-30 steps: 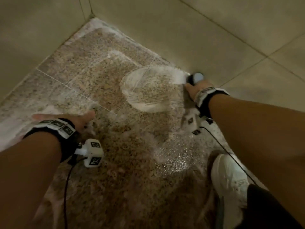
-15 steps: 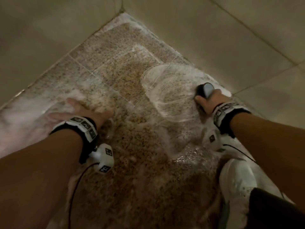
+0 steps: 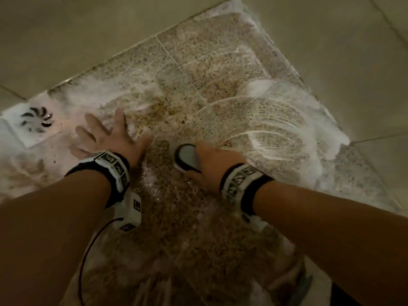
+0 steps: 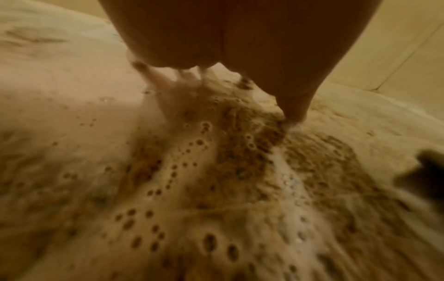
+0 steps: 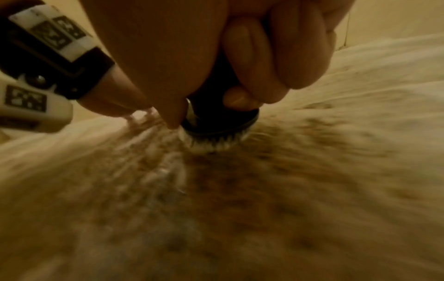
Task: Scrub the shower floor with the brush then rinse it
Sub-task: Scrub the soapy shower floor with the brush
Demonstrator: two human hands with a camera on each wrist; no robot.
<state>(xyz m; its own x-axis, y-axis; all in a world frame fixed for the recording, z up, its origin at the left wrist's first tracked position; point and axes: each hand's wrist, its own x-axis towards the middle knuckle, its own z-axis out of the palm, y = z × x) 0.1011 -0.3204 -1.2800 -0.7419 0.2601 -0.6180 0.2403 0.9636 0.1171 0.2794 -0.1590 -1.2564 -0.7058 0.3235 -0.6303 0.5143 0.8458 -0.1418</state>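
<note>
The speckled shower floor [image 3: 216, 69] is wet and covered in white foam with curved scrub marks. My right hand [image 3: 212, 164] grips a round black brush [image 3: 187, 157] with a grey top, its white bristles [image 5: 213, 142] pressed on the floor near the middle. In the right wrist view my fingers [image 5: 264, 62] curl round the brush body [image 5: 221, 121]. My left hand [image 3: 108, 138] lies flat on the foamy floor just left of the brush, fingers spread. In the left wrist view the left hand [image 4: 216, 47] presses into the foam [image 4: 168, 171].
A white square floor drain [image 3: 36, 122] with a fan-shaped grate sits at the far left. Beige tiled walls [image 3: 88, 29] close in the floor on the left and right [image 3: 353, 62], meeting at the far corner. A wrist camera [image 3: 130, 213] hangs below my left arm.
My right hand has swept the brush leftward from the right wall to the floor's middle, beside my left hand. The view has swung left and the drain has come into sight.
</note>
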